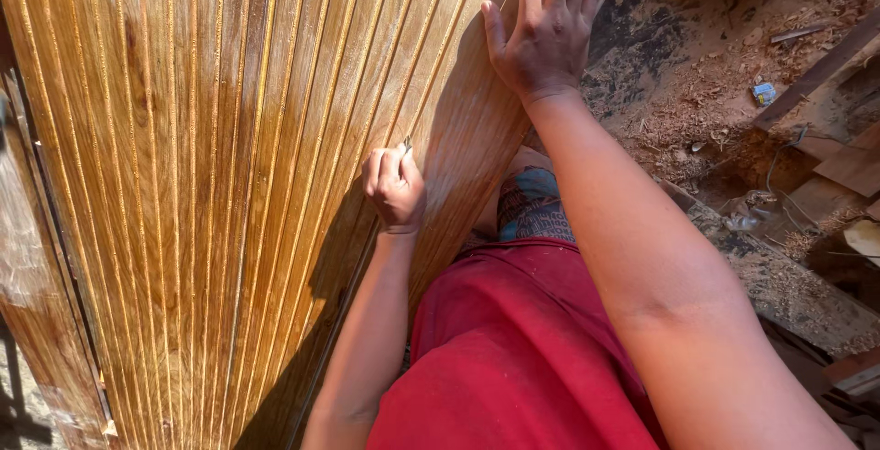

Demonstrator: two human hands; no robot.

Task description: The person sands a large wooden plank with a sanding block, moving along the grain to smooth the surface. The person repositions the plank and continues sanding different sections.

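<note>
A large grooved wooden panel, honey-brown with many narrow lengthwise grooves, stands upright in front of me and fills the left half of the head view. My right hand lies flat on the panel's smooth edge board near the top, fingers spread. My left hand is closed in a fist against a groove lower down, pinching a small thin tool or scrap whose tip just shows above the fingers; what it is I cannot tell. My red garment fills the lower middle.
The ground on the right is covered with sawdust and wood shavings. Wood planks and offcuts lie at the right edge, with a small blue scrap among the shavings. A dark frame edge runs down the far left.
</note>
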